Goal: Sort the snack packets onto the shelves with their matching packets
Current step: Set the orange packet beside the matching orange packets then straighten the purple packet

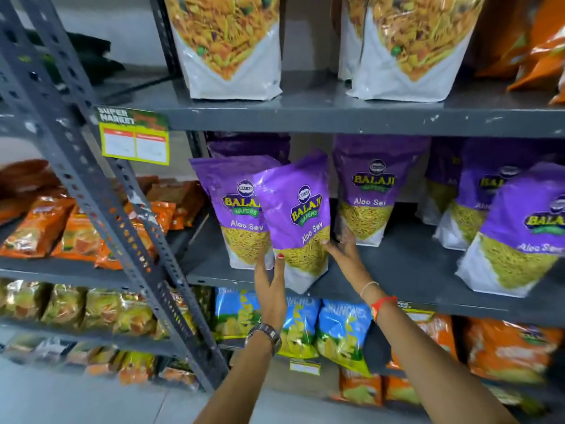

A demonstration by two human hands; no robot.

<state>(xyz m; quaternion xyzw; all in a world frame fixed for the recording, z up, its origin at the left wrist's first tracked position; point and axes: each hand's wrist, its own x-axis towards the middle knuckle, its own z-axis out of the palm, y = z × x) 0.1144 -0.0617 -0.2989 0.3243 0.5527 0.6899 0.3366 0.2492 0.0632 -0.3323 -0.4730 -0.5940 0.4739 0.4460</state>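
Observation:
A purple Aloo Sev packet is tilted over the front edge of the middle grey shelf. My left hand grips its lower left edge, thumb on the front. My right hand holds its lower right side, fingers behind it. Matching purple Aloo Sev packets stand on the same shelf: one just behind on the left, one to the right, and more at the far right.
White mixture packets stand on the shelf above. Blue and green packets and orange packets fill the shelf below. A grey upright post separates a left rack holding orange packets. A price label hangs from the shelf.

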